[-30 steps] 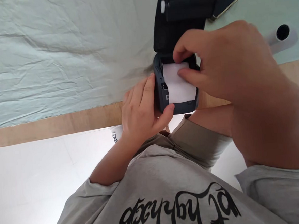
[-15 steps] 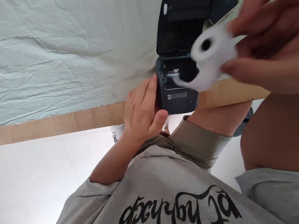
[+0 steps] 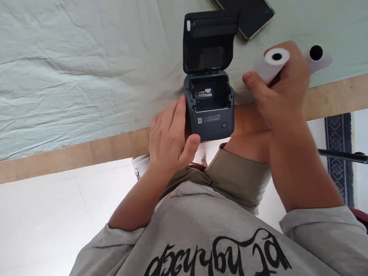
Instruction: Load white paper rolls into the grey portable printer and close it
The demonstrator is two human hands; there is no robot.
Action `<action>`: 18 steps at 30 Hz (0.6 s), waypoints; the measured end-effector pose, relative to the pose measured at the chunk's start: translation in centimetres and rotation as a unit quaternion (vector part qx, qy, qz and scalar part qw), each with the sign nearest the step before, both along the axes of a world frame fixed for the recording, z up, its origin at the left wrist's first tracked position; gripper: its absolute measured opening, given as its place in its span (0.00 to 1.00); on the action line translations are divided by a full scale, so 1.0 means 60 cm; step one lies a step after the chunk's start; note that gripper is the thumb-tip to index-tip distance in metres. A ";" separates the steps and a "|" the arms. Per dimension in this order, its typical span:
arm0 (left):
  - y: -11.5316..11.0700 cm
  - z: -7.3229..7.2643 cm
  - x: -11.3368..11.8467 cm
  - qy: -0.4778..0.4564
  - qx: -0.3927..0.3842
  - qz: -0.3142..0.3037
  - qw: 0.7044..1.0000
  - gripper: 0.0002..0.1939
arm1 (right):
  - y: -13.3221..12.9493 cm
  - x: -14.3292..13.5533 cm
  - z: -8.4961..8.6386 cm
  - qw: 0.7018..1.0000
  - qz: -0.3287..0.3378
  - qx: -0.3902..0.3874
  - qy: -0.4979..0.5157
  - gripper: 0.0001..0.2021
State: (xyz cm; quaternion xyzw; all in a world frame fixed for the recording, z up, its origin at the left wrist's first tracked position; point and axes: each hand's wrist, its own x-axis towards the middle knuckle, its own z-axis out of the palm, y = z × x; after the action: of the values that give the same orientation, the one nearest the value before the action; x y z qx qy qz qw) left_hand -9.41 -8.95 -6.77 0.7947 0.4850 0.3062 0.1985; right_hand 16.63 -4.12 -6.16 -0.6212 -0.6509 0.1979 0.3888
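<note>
A small dark printer (image 3: 213, 125) stands at the table's front edge with its black lid (image 3: 209, 48) raised and its paper bay uncovered. Along the printer's left side rests my left hand (image 3: 171, 134), fingers stretched out and thumb apart, holding nothing. To the right of the printer, my right hand (image 3: 283, 85) grips a white paper roll (image 3: 272, 66), whose round end with a dark core hole faces up. A second white roll (image 3: 322, 61) with a wide dark hole lies just beyond that hand.
A black phone (image 3: 247, 7) lies behind the printer on the pale green cloth (image 3: 87, 69). The bare wooden table edge (image 3: 62, 157) runs along the front. A metal rod (image 3: 345, 156) and a patterned strip are below at the right.
My right hand has drawn back and away from the printer with the white roll, and the paper bay now shows fully. The second roll has come into sight. My left hand stays beside the printer.
</note>
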 end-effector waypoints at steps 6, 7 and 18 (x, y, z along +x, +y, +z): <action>-0.001 0.000 -0.001 0.007 -0.004 -0.005 1.000 0.46 | 0.000 -0.011 0.002 0.995 -0.049 0.026 -0.080 0.16; 0.000 -0.001 -0.001 0.007 0.000 -0.008 1.000 0.46 | -0.001 -0.013 0.001 0.995 -0.057 0.021 -0.079 0.18; 0.002 -0.006 -0.002 0.015 0.028 -0.013 0.999 0.44 | -0.021 0.069 0.023 0.963 -0.105 0.214 -0.126 0.22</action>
State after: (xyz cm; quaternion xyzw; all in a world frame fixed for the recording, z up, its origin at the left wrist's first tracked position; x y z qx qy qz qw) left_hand -9.54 -8.80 -7.12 0.8109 0.4685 0.3049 0.1731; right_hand 20.77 -5.39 -4.76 -0.6083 -0.6532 -0.0675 0.4457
